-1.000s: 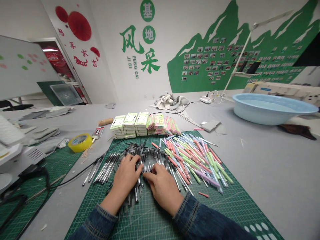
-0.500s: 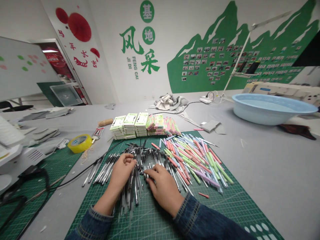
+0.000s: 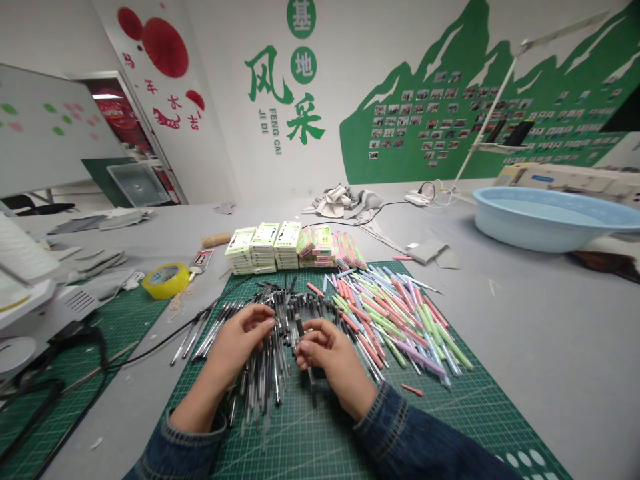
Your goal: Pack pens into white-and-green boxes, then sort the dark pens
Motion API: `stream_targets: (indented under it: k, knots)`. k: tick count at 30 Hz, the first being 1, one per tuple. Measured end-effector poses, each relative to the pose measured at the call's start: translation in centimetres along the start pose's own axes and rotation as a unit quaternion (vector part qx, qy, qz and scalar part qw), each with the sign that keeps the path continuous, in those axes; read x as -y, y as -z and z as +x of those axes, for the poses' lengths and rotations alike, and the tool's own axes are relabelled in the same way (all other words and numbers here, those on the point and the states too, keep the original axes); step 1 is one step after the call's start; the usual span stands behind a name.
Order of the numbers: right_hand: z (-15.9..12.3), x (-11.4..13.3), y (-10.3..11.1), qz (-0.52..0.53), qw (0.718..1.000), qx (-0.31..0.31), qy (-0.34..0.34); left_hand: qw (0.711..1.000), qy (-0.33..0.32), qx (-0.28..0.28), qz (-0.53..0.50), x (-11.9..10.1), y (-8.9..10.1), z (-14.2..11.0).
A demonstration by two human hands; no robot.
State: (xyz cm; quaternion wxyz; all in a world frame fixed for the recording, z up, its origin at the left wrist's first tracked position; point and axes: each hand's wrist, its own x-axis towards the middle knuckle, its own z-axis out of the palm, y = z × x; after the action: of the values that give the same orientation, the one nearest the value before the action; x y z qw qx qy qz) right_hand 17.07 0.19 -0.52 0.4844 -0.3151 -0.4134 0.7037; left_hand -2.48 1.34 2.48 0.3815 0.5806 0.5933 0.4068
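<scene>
My right hand [image 3: 333,353] is closed on a clear pen with a black cap [image 3: 299,324]; its lower end is smeared by motion below my fingers. Over the left part of a heap of clear, black-capped pens [image 3: 265,383], my left hand [image 3: 244,339] is curled with thumb and forefinger close together. Whatever lies between those fingertips is hidden. To the right of my right hand spreads a pile of pastel pens [image 3: 395,313] in pink, green, blue and purple. Both piles rest on a green cutting mat [image 3: 400,427].
Stacked small boxes [image 3: 287,247] line the mat's far edge. Yellow tape [image 3: 166,280] and a glue tube [image 3: 201,260] lie left, near a black cable [image 3: 165,352]. A blue basin [image 3: 540,223] stands far right. Grey cloth scraps [image 3: 345,201] lie behind the boxes.
My right hand has risen slightly from the black-capped pens and now has one pen in its fingers. My left hand stays over the heap. The view has shifted a little.
</scene>
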Motion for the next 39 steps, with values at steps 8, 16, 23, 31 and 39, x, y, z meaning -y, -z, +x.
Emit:
stream_targets:
  k: [8, 16, 23, 31, 39]
  knots:
    - [0.3, -0.6, 0.3, -0.064, 0.997, -0.029, 0.034, 0.941, -0.010, -0.022, 0.336, 1.8, 0.4, 0.9]
    - [0.2, -0.9, 0.4, -0.144, 0.987, -0.029, 0.066, 0.913, 0.002, -0.067, 0.402, 1.1, -2.9, 0.7]
    - [0.0, -0.7, 0.5, -0.172, 0.982, -0.024, 0.078, 0.978, 0.051, -0.066, 0.191, 1.6, -2.0, 1.4]
    - [-0.2, -0.5, 0.2, -0.153, 0.986, -0.003, 0.069, 0.920, 0.091, -0.068, -0.375, 0.0, 0.6, 0.6]
    - [-0.3, -0.6, 0.3, -0.180, 0.981, 0.007, 0.066, 0.869, 0.050, -0.182, -0.457, 0.0, 0.9, 1.0]
